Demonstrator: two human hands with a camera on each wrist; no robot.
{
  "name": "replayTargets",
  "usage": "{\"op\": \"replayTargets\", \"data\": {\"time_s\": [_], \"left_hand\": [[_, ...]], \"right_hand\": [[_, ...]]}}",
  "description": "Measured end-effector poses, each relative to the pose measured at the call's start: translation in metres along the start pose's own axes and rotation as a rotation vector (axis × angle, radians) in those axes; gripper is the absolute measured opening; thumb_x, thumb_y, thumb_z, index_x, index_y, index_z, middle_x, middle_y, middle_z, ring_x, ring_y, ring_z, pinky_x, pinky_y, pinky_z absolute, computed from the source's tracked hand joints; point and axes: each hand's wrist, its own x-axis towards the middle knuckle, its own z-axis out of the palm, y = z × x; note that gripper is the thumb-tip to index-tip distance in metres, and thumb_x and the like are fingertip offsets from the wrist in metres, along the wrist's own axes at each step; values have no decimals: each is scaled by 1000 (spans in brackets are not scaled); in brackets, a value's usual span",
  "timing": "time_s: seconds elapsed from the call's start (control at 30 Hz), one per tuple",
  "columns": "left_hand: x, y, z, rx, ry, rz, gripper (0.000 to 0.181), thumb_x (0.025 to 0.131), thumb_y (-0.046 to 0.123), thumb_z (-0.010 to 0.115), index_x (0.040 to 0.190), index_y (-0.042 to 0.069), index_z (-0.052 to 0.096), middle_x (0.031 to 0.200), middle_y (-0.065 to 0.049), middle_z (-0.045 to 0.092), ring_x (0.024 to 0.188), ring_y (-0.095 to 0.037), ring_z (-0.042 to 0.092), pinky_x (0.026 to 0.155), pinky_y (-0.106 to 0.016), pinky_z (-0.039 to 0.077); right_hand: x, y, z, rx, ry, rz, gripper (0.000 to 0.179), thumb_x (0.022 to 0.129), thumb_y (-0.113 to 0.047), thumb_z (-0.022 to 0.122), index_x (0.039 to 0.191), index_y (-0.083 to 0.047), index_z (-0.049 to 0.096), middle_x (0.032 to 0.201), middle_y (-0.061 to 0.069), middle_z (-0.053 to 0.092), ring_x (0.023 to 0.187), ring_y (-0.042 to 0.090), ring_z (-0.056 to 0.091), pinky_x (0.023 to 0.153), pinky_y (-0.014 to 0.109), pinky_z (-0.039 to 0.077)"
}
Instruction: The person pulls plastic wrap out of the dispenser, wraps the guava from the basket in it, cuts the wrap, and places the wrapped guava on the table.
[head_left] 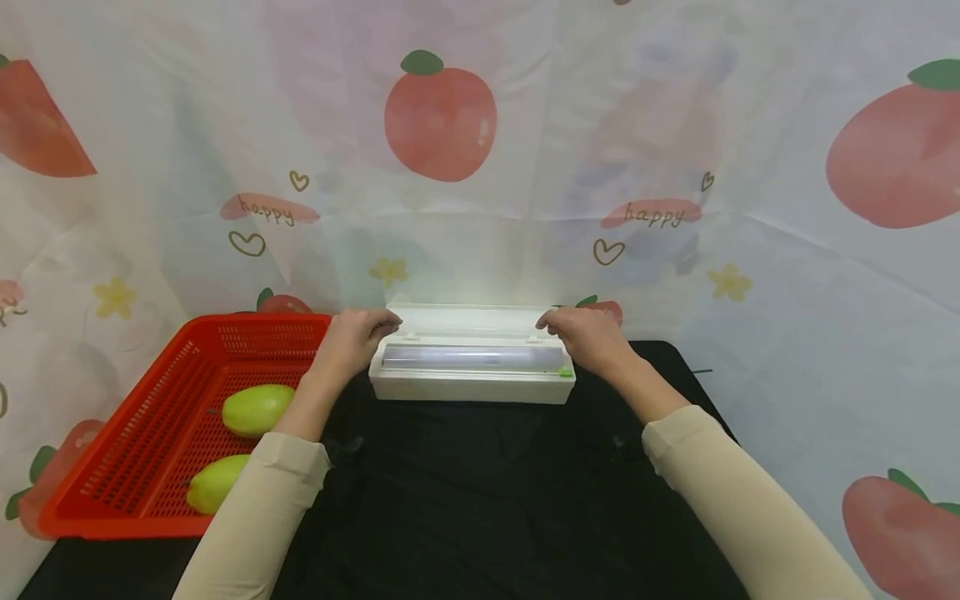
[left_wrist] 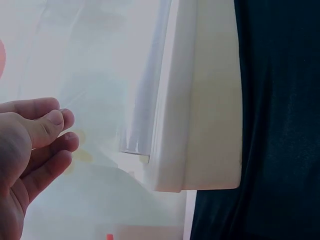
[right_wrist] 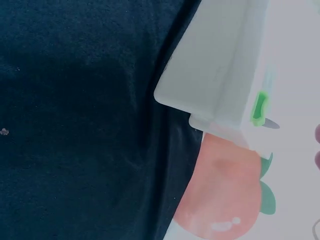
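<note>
A white cling film dispenser box [head_left: 471,389] stands at the far end of the black cloth, its lid [head_left: 468,320] raised at the back. Inside lies a clear roll of cling film [head_left: 472,358], with a green cutter slider [head_left: 565,372] at the right end. By the lid's left corner my left hand [head_left: 356,333] pinches thumb against fingers; a faint, thin transparent edge leaves its fingertips [left_wrist: 56,118]. My right hand [head_left: 588,337] is pinched likewise at the right corner. The film between the hands is too clear to trace. Only fingertips [right_wrist: 318,145] show in the right wrist view.
A red plastic basket [head_left: 127,527] stands to the left, holding two green-yellow fruits [head_left: 258,410], partly behind my left forearm. Black cloth [head_left: 480,500] covers the table. A fruit-printed curtain [head_left: 525,167] hangs right behind the box.
</note>
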Motion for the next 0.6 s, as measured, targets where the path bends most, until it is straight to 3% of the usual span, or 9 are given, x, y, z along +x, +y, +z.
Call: {"op": "replayTargets", "data": {"time_s": [0.2,0.43,0.6], "left_hand": [[2,1,-4,3,8,-6,13,93,12,70,104,10,77,98,-7,76,89,-26,71,86,-44,56],[3,5,-10,-1,18,-41,14,93,12,70,106,9,77,100,-8,76,90,-25,71,88,-43,56],[3,9,-15,-7,32,-51,15,93,11,69,107,9,77,101,-9,76,91,-26,71,89,-44,56]], "right_hand": [[3,1,-7,-2,-16,6,26,92,2,65,111,-16,71,97,2,75,83,18,70,63,35,54],[7,-1,-16,-36,-29,16,33,87,4,71,111,-19,70,97,-2,74,77,17,68,50,32,48],[9,-1,-22,-29,-16,-21,41,78,8,77,111,-16,70,92,-1,73,78,17,68,55,35,50]]}}
